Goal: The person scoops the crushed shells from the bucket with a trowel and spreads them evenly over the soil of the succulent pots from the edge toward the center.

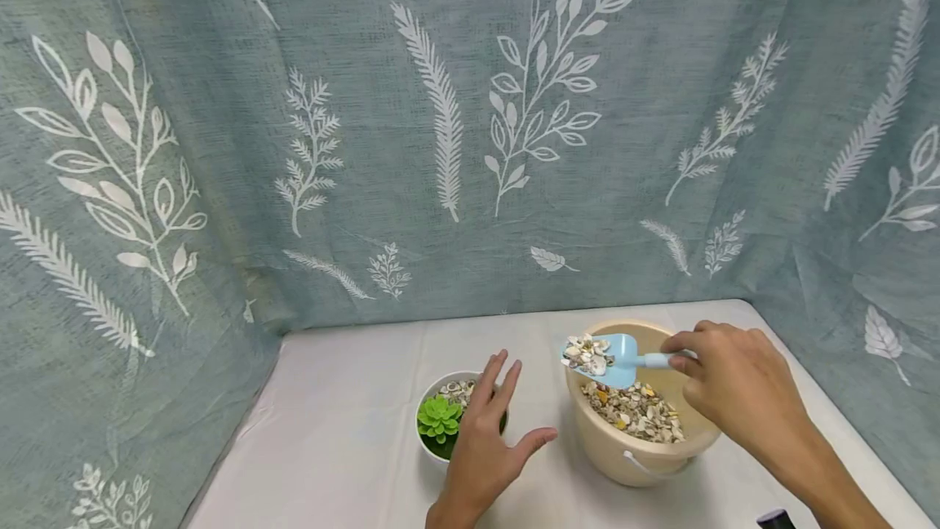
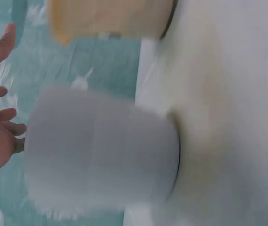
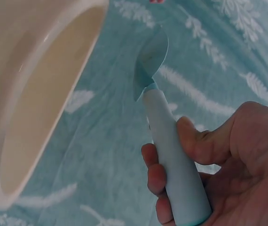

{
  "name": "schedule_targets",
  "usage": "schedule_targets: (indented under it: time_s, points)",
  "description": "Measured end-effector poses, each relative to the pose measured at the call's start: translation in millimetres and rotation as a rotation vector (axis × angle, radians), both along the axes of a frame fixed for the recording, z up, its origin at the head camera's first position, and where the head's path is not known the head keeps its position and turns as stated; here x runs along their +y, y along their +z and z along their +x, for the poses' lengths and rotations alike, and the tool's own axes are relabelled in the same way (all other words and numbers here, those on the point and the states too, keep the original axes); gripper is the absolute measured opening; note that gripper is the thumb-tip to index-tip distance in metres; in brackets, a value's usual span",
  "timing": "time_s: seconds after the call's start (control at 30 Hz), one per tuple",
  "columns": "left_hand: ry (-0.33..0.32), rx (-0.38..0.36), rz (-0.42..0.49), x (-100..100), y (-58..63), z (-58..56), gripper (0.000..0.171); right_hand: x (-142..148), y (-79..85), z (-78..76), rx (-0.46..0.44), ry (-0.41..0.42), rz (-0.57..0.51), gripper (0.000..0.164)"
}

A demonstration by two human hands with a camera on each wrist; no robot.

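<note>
Gripping hand: my right hand (image 1: 742,382) has its thumb and fingers curled round the handle of a light blue plastic scoop (image 1: 624,353), at about 2 o'clock from the centre of the big bucket.

Scoop: its blade points to 9 o'clock and hangs over the 10 o'clock side of the bucket's rim, bearing a heap of white and grey shell-like chips (image 1: 587,355).

Bucket: a round cream plastic bucket (image 1: 605,447) stands upright, with a loose bed of mixed pale, brown and yellowish chips (image 1: 637,412) inside; its thin white handle (image 1: 657,474) hangs at 6 o'clock.

Spread hand: my left hand (image 1: 486,443) has its fingers straight and apart, pointing to 1 o'clock, the thumb stretched toward 2 o'clock. It covers part of the pot's right side in the head view; whether it touches the pot, I cannot tell.

Pot: a small round white pot (image 1: 432,456) stands upright at 9 o'clock from the bucket, apart from it.

Plant: a bright green rosette-shaped succulent (image 1: 439,418) sits at the pot's 9 o'clock, with pale chips (image 1: 458,391) at its 12 o'clock.

Surroundings: a white cloth-covered table (image 1: 338,423) lies beneath, and a grey-green curtain with white leaf prints (image 1: 352,153) hangs behind.
</note>
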State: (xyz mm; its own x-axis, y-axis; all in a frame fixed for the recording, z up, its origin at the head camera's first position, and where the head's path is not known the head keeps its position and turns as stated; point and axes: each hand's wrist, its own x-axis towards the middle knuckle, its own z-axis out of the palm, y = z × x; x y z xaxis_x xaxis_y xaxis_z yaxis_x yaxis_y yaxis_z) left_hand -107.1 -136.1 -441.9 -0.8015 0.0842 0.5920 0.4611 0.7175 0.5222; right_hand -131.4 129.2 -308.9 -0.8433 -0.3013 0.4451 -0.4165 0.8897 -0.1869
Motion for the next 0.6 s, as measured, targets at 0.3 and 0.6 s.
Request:
schedule_targets:
  time_s: [0.3,0.6]
  points:
    - [0.204,-0.222,0.062,-62.6,-7.0,24.2,0.117,-56.4,-13.7,-2.6,-0.02,0.111,0.013,0.015]
    - [0.19,-0.363,0.118,-80.3,-14.6,32.0,0.124,-103.6,-37.5,-10.6,-0.018,0.189,0.083,0.015]
